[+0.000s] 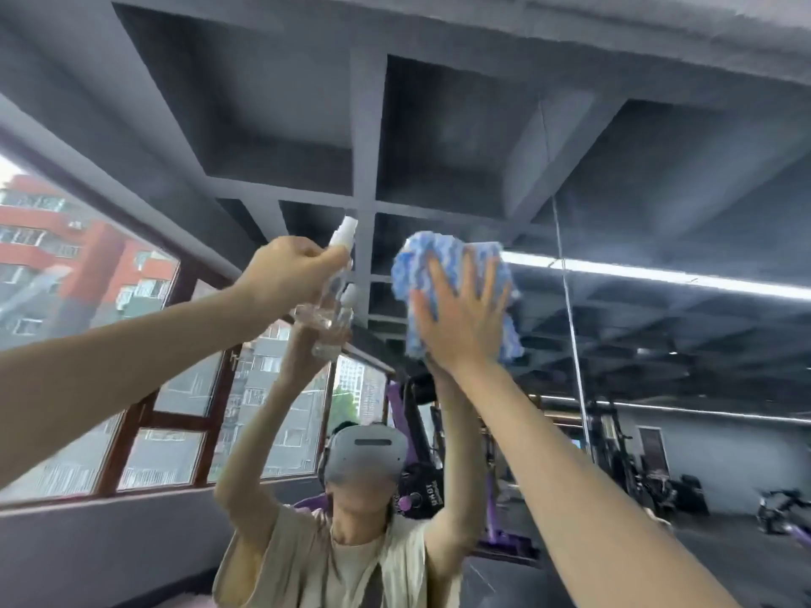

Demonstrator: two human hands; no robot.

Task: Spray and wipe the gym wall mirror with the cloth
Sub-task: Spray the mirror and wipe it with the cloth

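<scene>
Windows (131,353) sit off on the far left, then comes the left hand (294,274), raised high with its fingers curled round a small clear spray bottle (341,234), white nozzle up top and aimed roughly at the glass. Next over is the cloth (443,256), a blue-and-white bunched thing sitting high up on the mirror (658,344), and the right hand (461,313) is flat on it, fingers straight and spread, pressing rather than gripping. Further right there's a vertical seam (570,309) in the glass, and past that the reflected gym machines (623,449). Stuff I'd worry about from here: that cloth is only pinned by a flat palm, so if the pressure eases mid-swipe it probably just slides out and drops. It's also wadded up, so I'd guess it smears in bands instead of clearing evenly, especially if the glass is wet in patches. Spraying overhead looks dodgy too, since mist or drips can come straight back down onto the arms and the headset. The bottle looks slick and small, and a wet hand at full stretch could fumble it. And with both arms up and weight leaning into the glass, pushing hard near that seam seems like a bad idea. Can't tell how much liquid is left in the bottle, the blur hides it.
</scene>
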